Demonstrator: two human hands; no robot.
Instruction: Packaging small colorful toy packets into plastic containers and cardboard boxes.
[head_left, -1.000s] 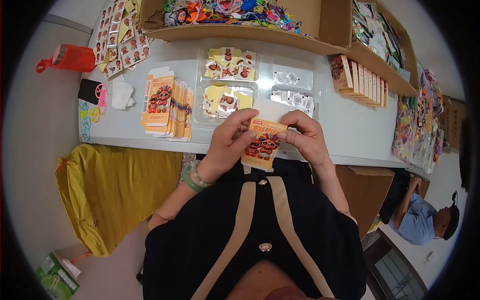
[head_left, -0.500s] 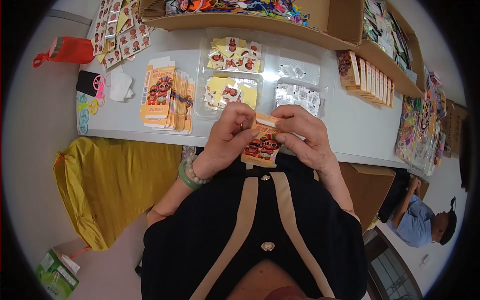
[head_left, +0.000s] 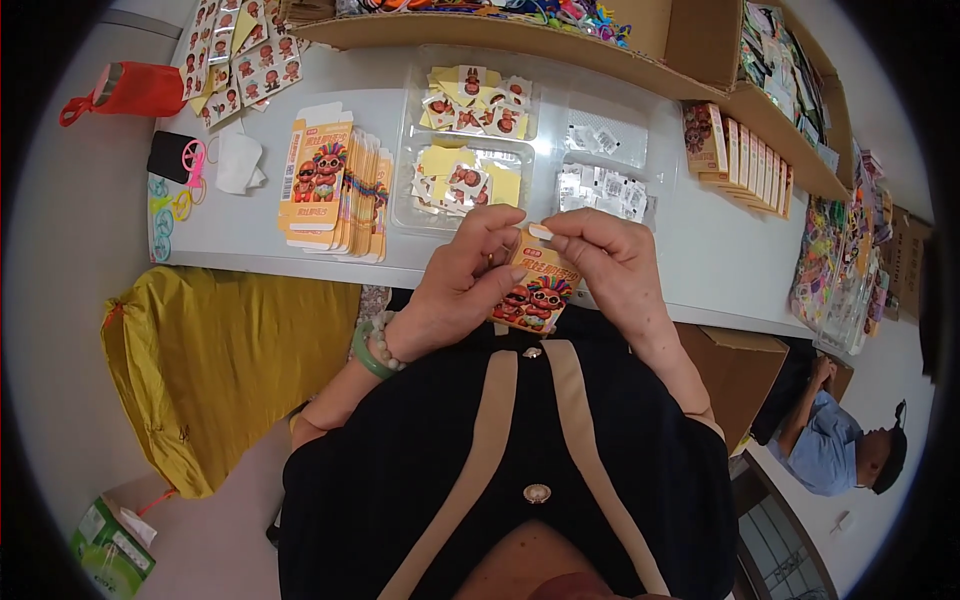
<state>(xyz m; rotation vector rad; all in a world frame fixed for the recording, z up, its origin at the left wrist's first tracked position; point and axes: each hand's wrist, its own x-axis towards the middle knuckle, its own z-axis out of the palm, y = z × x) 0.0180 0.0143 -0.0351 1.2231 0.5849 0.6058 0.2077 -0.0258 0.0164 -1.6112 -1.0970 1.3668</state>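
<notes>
A small orange carton point(head_left: 535, 285) with cartoon figures on its front is held close to my body, at the near table edge. My left hand point(head_left: 465, 265) grips its left side, thumb across the front. At the carton's top, my right hand point(head_left: 605, 255) pinches a white-edged flap point(head_left: 541, 231) between thumb and fingers. Beyond my hands, a clear plastic tray point(head_left: 402, 180) holds cartoon stickers point(head_left: 468, 187) and yellow paper pieces in two compartments. Another clear tray point(head_left: 655, 120) carries small white printed packets point(head_left: 605, 190). Whether anything is inside the carton is hidden.
Flat cartons point(head_left: 320, 180) lie stacked at left; a row of standing cartons point(head_left: 745, 160) is at right. Cardboard boxes point(head_left: 560, 55) of colourful trinkets line the back. A red pouch point(head_left: 140, 90), sticker sheets point(head_left: 265, 70) and a yellow cloth point(head_left: 230, 370) are at left. Another person point(head_left: 835, 440) sits far right.
The carton has turned a little and now shows more of its front. My right hand has shifted onto the top flap, which stands up between its fingers.
</notes>
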